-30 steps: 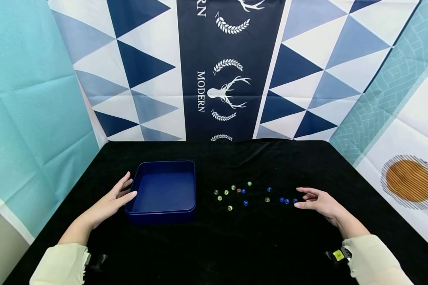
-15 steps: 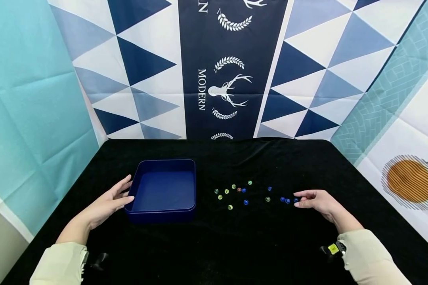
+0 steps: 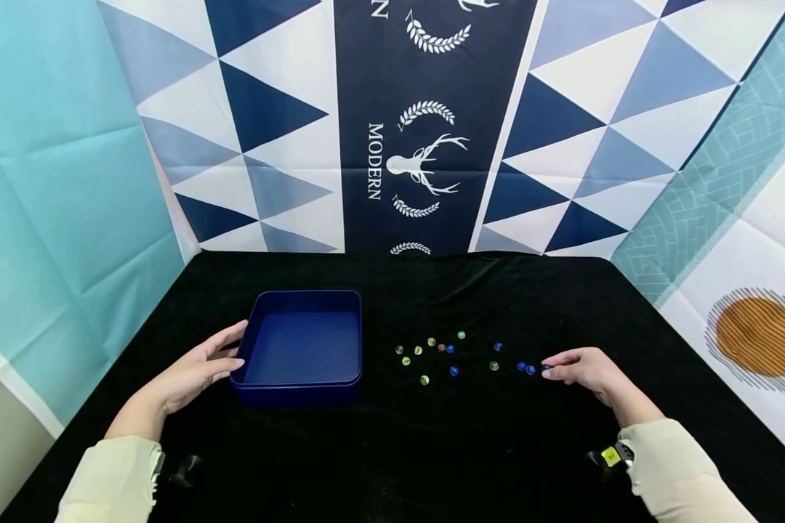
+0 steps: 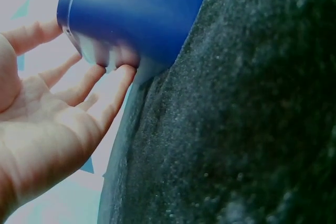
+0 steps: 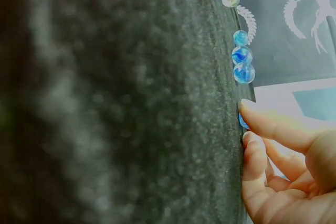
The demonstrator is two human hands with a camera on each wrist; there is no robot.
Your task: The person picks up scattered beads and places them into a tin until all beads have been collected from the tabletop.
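A square, open-topped dark blue box (image 3: 296, 394) stands on the left of the table. My left hand (image 3: 196, 369) touches its left side with extended fingers; in the left wrist view the fingertips (image 4: 126, 70) lie against the box's outer wall. On the far right, my right hand (image 3: 589, 372) pinches a blue marble (image 5: 243, 121) between thumb and forefinger, low at the cloth. The thumb hides part of that marble. Two blue marbles (image 3: 526, 369) lie side by side just left of the right hand, with another blue marble (image 3: 498, 346) and a greenish marble (image 3: 493, 366) farther left.
Between box and right hand lie several scattered marbles, among them a yellow-green marble (image 3: 424, 380), a green marble (image 3: 461, 335) and a reddish marble (image 3: 441, 348). Black cloth (image 3: 458, 450) covers the table. A patterned curtain (image 3: 281, 145) hangs behind it.
My right thumb and forefinger have closed together on the rightmost blue marble. My left fingers have come in against the box's side. The head view has shifted slightly.
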